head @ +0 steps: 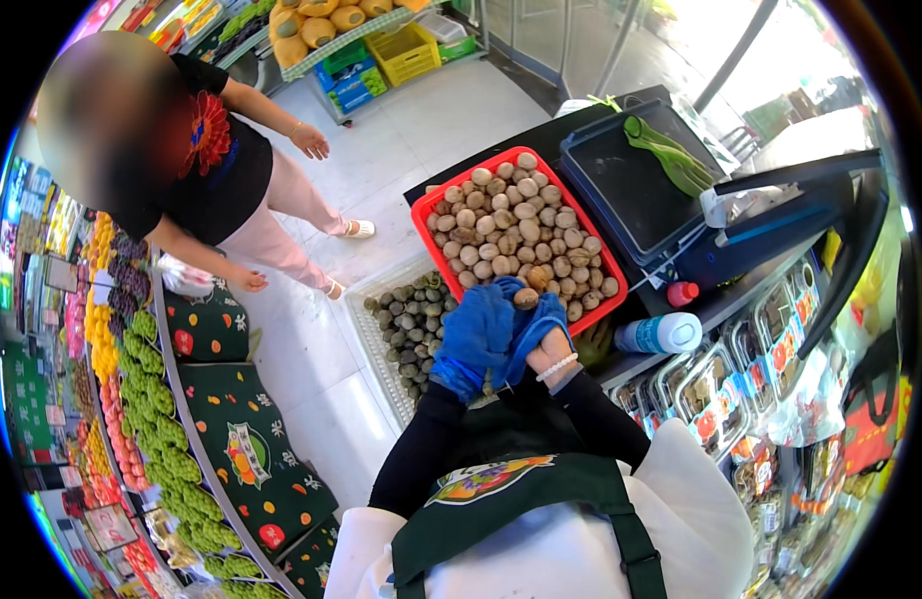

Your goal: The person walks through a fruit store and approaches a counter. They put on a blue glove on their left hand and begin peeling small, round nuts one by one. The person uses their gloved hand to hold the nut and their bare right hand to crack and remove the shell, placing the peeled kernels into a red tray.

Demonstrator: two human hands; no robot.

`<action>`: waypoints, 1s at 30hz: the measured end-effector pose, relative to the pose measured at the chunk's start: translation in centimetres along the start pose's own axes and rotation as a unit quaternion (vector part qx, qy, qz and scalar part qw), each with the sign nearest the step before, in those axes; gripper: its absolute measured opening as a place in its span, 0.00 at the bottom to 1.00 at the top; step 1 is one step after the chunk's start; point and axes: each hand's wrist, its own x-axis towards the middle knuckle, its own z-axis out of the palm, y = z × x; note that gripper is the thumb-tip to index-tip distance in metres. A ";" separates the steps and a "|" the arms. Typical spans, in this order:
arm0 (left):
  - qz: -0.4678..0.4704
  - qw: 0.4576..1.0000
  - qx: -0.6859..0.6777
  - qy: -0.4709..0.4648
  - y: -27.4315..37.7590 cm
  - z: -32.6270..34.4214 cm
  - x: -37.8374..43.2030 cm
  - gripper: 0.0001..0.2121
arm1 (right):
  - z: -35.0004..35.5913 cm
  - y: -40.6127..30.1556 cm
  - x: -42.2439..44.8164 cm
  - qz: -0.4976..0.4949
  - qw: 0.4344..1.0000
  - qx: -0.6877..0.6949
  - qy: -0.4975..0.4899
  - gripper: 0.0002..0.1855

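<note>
Both my hands wear blue gloves and meet at the near edge of a red plastic basket (425, 224) full of walnuts (506, 217). My left hand (476, 329) is at the left, its fingers turned inward and mostly hidden by the glove. Beside it, my right hand (543, 333) has the glove partly off the wrist, where a beaded bracelet (557, 367) shows. A single walnut (526, 299) sits at the fingertips between the hands; which hand grips it cannot be told. Below and left, a white crate (371, 359) holds darker, greenish round nuts (412, 322).
A digital scale's black tray (633, 172) with green gloves (667, 153) on it lies beyond the basket. A white-and-blue bottle (659, 333) and a red-capped container (682, 293) stand right. Clear packed boxes (719, 389) line the right. Another person (229, 165) stands left, near fruit shelves (162, 419).
</note>
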 end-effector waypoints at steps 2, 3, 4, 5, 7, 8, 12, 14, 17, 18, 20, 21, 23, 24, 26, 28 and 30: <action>0.100 0.983 0.099 0.115 -0.8 1.0 -0.1 0.14 | -2.0 -0.9 0.2 0.024 0.994 0.062 -0.091 0.19; 0.149 0.963 0.145 0.171 -0.9 1.2 -0.2 0.16 | -3.2 -1.4 -0.1 0.034 0.986 0.093 -0.136 0.22; 0.179 0.972 0.052 0.144 -1.2 0.3 -0.4 0.20 | -3.3 -2.0 -1.0 0.053 0.984 0.066 -0.155 0.27; 0.175 0.975 0.038 0.128 -1.1 -0.4 -0.7 0.21 | -3.4 -2.3 -1.8 0.065 0.985 0.037 -0.153 0.27; 0.169 0.981 0.006 0.093 0.0 -1.5 -2.0 0.23 | -1.6 -3.4 -5.1 0.083 0.986 -0.018 -0.144 0.27; 0.155 0.983 -0.017 0.098 0.2 -1.9 -2.7 0.23 | 0.0 -3.9 -6.4 0.086 0.981 -0.053 -0.167 0.29; 0.043 0.991 -0.117 0.057 2.5 -4.6 -4.7 0.19 | -0.5 -6.9 -8.4 -0.001 0.980 -0.178 -0.086 0.24; -0.007 0.992 -0.125 -0.004 3.4 -5.3 -4.5 0.16 | -2.1 -8.8 -8.4 -0.044 0.992 -0.112 -0.027 0.20; -0.016 0.990 -0.079 -0.112 5.0 -4.5 -2.4 0.12 | -3.7 -10.4 -6.2 -0.202 0.954 -0.200 0.090 0.12; -0.022 0.987 -0.061 -0.147 5.5 -4.3 -1.8 0.11 | -2.7 -10.6 -4.6 -0.277 0.914 -0.278 0.105 0.08; 0.025 0.984 -0.125 -0.122 5.7 -3.2 -1.5 0.09 | -5.7 -13.0 1.4 -0.392 0.734 -0.545 0.106 0.05; 0.069 0.976 -0.200 -0.057 4.7 -1.6 -1.7 0.07 | -6.3 -14.6 4.1 -0.469 0.399 -0.784 0.080 0.05; 0.122 0.964 -0.234 0.013 2.9 0.7 -1.9 0.05 | -1.4 -11.1 5.4 -0.388 0.610 -0.677 0.139 0.15; 0.154 0.966 -0.206 -0.002 2.7 1.5 -1.2 0.05 | -3.0 -10.9 6.6 -0.381 0.483 -0.747 0.252 0.21; 0.189 0.963 -0.193 0.003 2.7 2.2 -0.6 0.05 | -4.2 -10.7 8.5 -0.335 0.335 -0.812 0.342 0.30; 0.196 0.953 -0.225 0.045 2.8 2.6 -0.9 0.06 | -3.5 -11.4 8.3 -0.289 0.319 -0.849 0.307 0.35; 0.148 0.978 -0.134 0.067 3.5 2.5 -1.3 0.08 | -1.2 -11.5 7.1 -0.254 0.357 -0.848 0.297 0.29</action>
